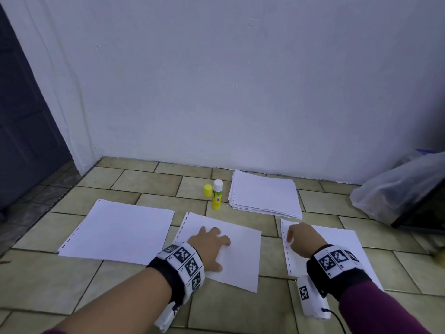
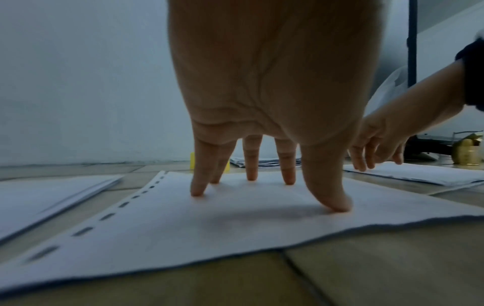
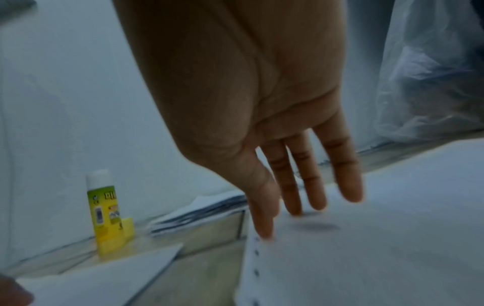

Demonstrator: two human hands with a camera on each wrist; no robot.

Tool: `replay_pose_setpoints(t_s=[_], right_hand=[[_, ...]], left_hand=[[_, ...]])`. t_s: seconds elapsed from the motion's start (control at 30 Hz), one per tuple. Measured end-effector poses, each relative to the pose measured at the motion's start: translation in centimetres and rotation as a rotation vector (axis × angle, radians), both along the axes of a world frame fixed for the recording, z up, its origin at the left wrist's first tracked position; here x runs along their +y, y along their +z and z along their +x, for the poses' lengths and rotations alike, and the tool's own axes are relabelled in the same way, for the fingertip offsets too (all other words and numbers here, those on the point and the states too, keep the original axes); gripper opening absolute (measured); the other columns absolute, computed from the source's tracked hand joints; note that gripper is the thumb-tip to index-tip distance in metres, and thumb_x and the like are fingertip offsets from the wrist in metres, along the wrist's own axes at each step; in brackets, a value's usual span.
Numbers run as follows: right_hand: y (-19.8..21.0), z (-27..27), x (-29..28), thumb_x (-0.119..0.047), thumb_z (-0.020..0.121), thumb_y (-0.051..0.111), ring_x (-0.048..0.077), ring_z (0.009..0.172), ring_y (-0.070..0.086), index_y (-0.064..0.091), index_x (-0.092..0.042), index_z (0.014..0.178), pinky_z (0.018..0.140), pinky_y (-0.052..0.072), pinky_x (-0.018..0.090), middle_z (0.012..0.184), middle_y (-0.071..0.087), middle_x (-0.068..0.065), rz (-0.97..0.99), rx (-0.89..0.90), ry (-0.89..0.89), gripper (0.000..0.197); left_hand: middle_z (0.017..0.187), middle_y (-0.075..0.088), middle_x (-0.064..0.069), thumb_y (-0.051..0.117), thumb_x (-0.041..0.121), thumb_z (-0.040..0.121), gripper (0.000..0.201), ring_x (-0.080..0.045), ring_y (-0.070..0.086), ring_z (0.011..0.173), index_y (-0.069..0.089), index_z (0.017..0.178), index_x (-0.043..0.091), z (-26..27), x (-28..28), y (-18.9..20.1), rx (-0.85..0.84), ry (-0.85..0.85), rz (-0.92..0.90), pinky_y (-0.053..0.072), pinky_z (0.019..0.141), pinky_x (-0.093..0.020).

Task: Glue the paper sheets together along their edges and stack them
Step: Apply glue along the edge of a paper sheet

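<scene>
A pale wall [image 1: 240, 80] rises behind a floor [image 1: 60, 280] of beige rectangular tiles. At the right edge a cloudy plastic bag [image 1: 397, 184] is cut off, its contents too blurred to identify. Three single white sheets lie flat in a row: the left sheet [image 1: 118, 230], the middle sheet [image 1: 243, 256] and the right sheet [image 1: 337, 239], each with punched holes down its left edge. Behind them sits a stack of paper [image 1: 265, 194], slightly fanned. The left hand [image 1: 212, 247] presses spread, straight fingertips [image 2: 196, 191] onto the middle sheet, grasping nothing. The right hand [image 1: 303, 239] rests relaxed fingers [image 3: 261, 227] on the right sheet's punched edge, partly hiding it. An uncapped yellow glue stick [image 1: 217, 195] stands upright beside its cap [image 1: 208, 190], just left of the stack.
</scene>
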State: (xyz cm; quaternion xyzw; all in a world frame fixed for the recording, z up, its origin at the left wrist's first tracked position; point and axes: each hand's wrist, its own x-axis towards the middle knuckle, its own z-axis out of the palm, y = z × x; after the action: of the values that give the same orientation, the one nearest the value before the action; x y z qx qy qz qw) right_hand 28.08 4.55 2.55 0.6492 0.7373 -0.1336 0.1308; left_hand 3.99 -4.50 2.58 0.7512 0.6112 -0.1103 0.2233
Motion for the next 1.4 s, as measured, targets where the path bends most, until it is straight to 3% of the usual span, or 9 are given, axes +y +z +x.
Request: replay_pose_setpoints(t_s=[0.13,0.33,0.47,0.6,0.8,0.9,1.03,1.27,1.4], right_hand=[[0.4,-1.8,1.6,-0.009,0.088,0.040,0.024,0.106,0.059,0.067,-0.013,0.108,0.089,0.049,0.028,0.117,0.064,0.006,0.044,0.065,-0.019,0.034],[3.0,-9.9,3.0,-0.027,0.084,0.070,0.017,0.111,0.055,0.058,-0.015,0.121,0.083,0.036,0.018,0.118,0.061,0.003,0.108,0.604,0.017,0.041],[2.4,-14.2,3.6,-0.030,0.080,0.074,0.020,0.117,0.052,0.049,-0.017,0.134,0.093,0.039,0.026,0.127,0.056,0.006,0.073,0.683,0.039,0.061],[1.2,-15.8,3.9,-0.024,0.084,0.070,0.020,0.124,0.049,0.053,-0.015,0.133,0.096,0.036,0.024,0.135,0.055,0.003,0.087,0.721,-0.002,0.053],[2.3,-13.7,3.4,-0.022,0.088,0.061,0.019,0.094,0.056,0.060,-0.014,0.117,0.075,0.038,0.024,0.111,0.065,0.007,0.080,0.814,-0.039,0.030],[4.0,-10.0,3.4,-0.030,0.081,0.071,0.018,0.073,0.064,0.066,-0.021,0.102,0.062,0.048,0.027,0.095,0.069,0.005,-0.032,0.832,-0.047,0.024],[5.0,-5.6,2.4,-0.012,0.061,0.086,0.011,0.048,0.055,0.066,-0.014,0.093,0.045,0.043,0.022,0.078,0.066,0.005,0.045,0.903,-0.134,0.038],[3.0,-3.5,0.8,-0.005,0.074,0.077,0.019,0.054,0.058,0.057,-0.012,0.085,0.048,0.047,0.019,0.081,0.065,0.009,0.237,0.974,-0.185,0.024],[1.4,-4.7,0.0,-0.007,0.081,0.069,0.014,0.067,0.059,0.052,-0.017,0.086,0.058,0.044,0.019,0.083,0.064,0.004,0.272,0.882,-0.127,0.020]], left_hand=[[0.161,0.005,0.000,0.058,0.032,0.094,0.069,-0.033,0.003,0.147,0.020,0.151,0.035,-1.2,0.6,0.0,0.012,-0.045,-0.086,0.017,0.118,-0.047],[0.161,-0.007,0.004,0.056,0.025,0.096,0.077,-0.035,-0.004,0.147,0.005,0.152,0.038,-1.5,0.6,0.1,0.144,-0.125,-0.126,0.022,0.115,-0.054],[0.162,-0.007,0.003,0.055,0.028,0.096,0.074,-0.037,-0.002,0.146,0.008,0.153,0.033,-1.6,0.7,0.2,0.168,-0.161,-0.127,0.018,0.114,-0.048],[0.161,-0.007,0.004,0.054,0.033,0.096,0.063,-0.036,0.002,0.145,0.023,0.150,0.023,-1.4,0.8,0.3,0.223,-0.189,-0.093,0.023,0.112,-0.045],[0.162,-0.004,0.004,0.058,0.031,0.094,0.076,-0.037,0.001,0.146,0.011,0.152,0.037,-2.0,0.9,0.1,0.132,-0.143,-0.106,0.014,0.117,-0.046],[0.160,0.003,0.006,0.063,0.035,0.089,0.080,-0.032,0.012,0.143,0.013,0.150,0.042,-1.8,1.2,-0.2,0.153,-0.138,-0.066,0.031,0.111,-0.048],[0.152,0.019,0.000,0.071,0.043,0.079,0.079,-0.029,0.025,0.134,0.026,0.145,0.040,-0.9,1.6,0.1,0.154,-0.112,0.004,0.038,0.102,-0.041],[0.152,0.018,-0.003,0.074,0.042,0.076,0.082,-0.024,0.019,0.138,0.031,0.142,0.017,0.5,2.2,-0.2,0.152,-0.171,0.086,0.037,0.104,-0.045],[0.156,0.016,0.001,0.073,0.040,0.079,0.090,-0.022,0.019,0.140,0.020,0.150,0.022,0.2,2.5,-0.7,0.074,-0.136,0.027,0.035,0.109,-0.046]])
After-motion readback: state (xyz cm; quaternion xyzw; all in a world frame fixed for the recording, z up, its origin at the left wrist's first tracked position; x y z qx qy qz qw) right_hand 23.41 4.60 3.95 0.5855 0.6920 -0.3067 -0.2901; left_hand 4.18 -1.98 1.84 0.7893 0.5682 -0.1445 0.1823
